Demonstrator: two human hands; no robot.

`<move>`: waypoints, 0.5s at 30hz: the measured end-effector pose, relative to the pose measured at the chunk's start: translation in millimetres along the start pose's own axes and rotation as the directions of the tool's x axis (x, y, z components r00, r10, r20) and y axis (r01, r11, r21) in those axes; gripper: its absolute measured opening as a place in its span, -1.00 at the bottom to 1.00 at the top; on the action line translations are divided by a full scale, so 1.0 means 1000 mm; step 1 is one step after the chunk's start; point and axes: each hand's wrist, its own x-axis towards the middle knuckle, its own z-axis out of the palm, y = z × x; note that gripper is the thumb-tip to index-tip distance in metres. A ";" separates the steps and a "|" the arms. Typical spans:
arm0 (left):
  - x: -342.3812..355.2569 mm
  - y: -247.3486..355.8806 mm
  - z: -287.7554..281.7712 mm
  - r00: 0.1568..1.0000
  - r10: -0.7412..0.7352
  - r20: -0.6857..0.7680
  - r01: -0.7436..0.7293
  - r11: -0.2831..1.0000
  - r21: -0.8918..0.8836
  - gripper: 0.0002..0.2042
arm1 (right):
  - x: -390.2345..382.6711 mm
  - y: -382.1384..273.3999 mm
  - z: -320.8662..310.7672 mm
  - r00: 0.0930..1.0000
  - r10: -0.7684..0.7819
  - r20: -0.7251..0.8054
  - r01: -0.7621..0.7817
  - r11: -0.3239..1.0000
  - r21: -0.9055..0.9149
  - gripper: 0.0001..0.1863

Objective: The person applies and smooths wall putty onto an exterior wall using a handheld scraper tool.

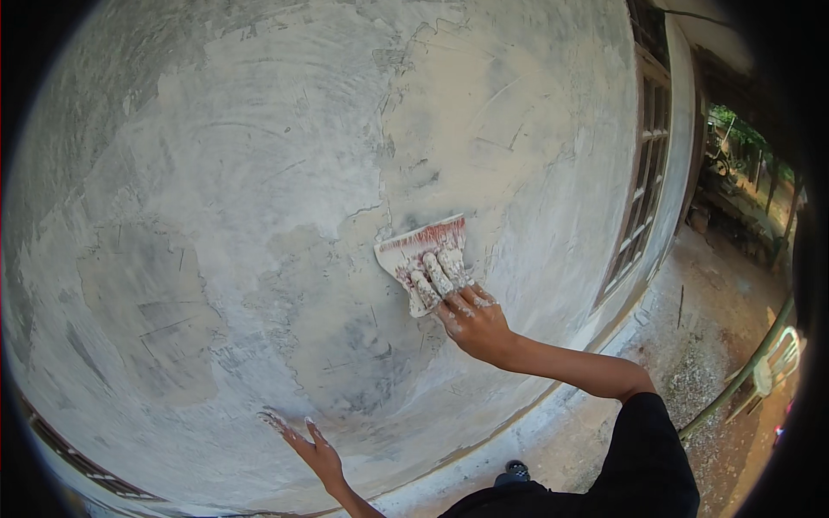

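My right hand (473, 319) grips a wide putty spreader (423, 244), its fingers laid flat along the blade and caked with white filler. The spreader is reddish under smears of white, and its broad edge points up against the wall. Around it the plastered wall (285, 164) is grey and white, with damp-looking beige patches (484, 112) of filler. Lower down, my left hand (315, 449) is held up close to the wall with fingers apart and white residue on the tips. It holds nothing; whether it touches the wall I cannot tell.
To the right, a wooden-framed window (643, 173) with panes is set in the wall. A splattered floor strip (570, 432) runs along its base. A pale chair (768, 371) and a long dark pole or hose (743, 371) stand at the far right. Another frame (78, 453) shows at lower left.
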 end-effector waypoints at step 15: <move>-0.001 0.003 0.006 0.998 -0.058 -0.001 0.058 0.996 0.060 -0.40 | 0.052 0.109 -0.025 0.800 0.472 -0.369 -0.473 0.876 0.096 -0.79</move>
